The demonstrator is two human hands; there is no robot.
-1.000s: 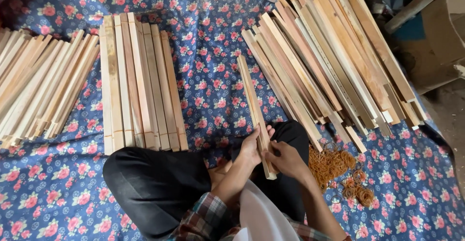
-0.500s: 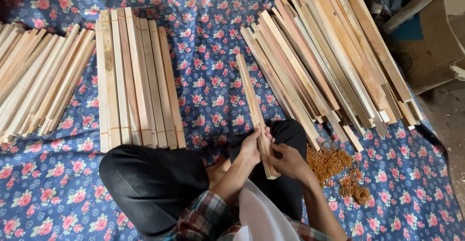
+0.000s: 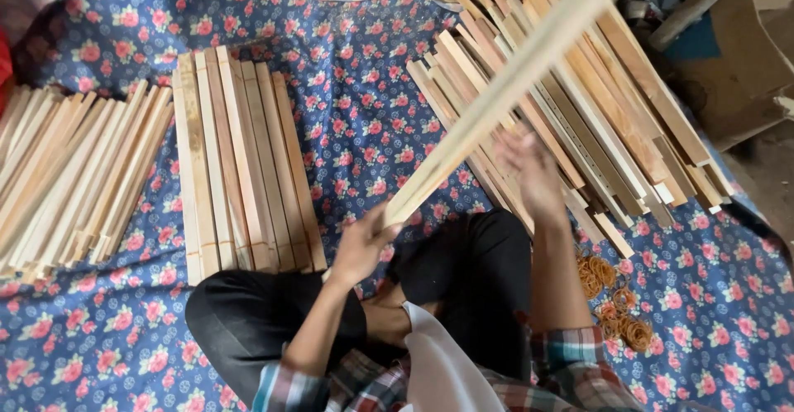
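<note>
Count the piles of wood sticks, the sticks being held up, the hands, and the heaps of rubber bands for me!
Piles of wooden slats: 3
Raised wooden slat, its end in the left hand: 1
Hands, left hand and right hand: 2
Heap of rubber bands: 1
Total: 7

A long pale wooden slat [image 3: 496,98], blurred, slants up to the right

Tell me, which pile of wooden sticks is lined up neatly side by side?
The middle row of slats; the left pile fans out, the right heap overlaps.
</note>
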